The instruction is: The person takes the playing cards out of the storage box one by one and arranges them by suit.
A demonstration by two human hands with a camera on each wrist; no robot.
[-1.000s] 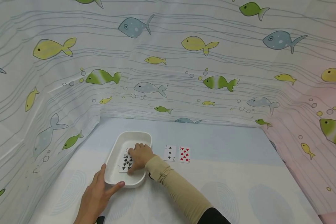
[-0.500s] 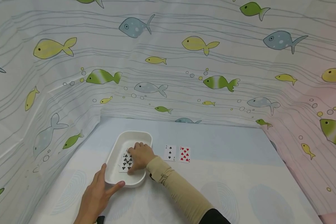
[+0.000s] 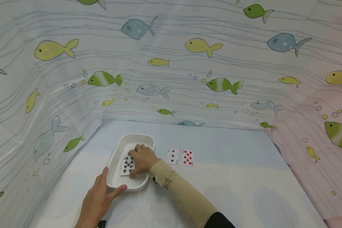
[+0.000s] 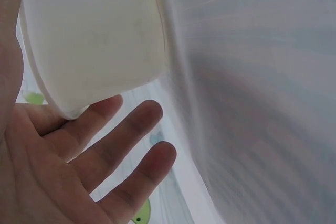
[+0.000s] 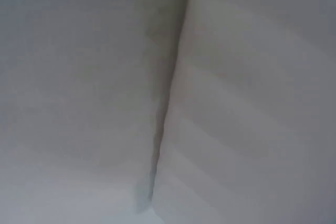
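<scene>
A white tray (image 3: 151,142) stands on the left of the table. Inside it lies a clubs playing card (image 3: 126,165), face up, with another card edge peeking out at its left. My right hand (image 3: 142,160) reaches into the tray and pinches this card, thumb at the near edge and index finger at the far edge; the card's right part is hidden under the hand. My left hand (image 3: 95,201) touches the tray's near left corner, thumb and fingers spread. In the left wrist view its fingers extend loosely beside the tray wall (image 4: 100,40).
Right of the tray, a three of spades (image 3: 173,156) and a hearts card (image 3: 188,157) lie face up side by side. Fish-printed sheeting (image 3: 171,72) walls the back and sides of the pale table (image 3: 245,164). The right wrist view shows only blurred pale surfaces.
The clubs card has shifted very slightly left under my right hand's fingers. My left hand and the tray have stayed in place.
</scene>
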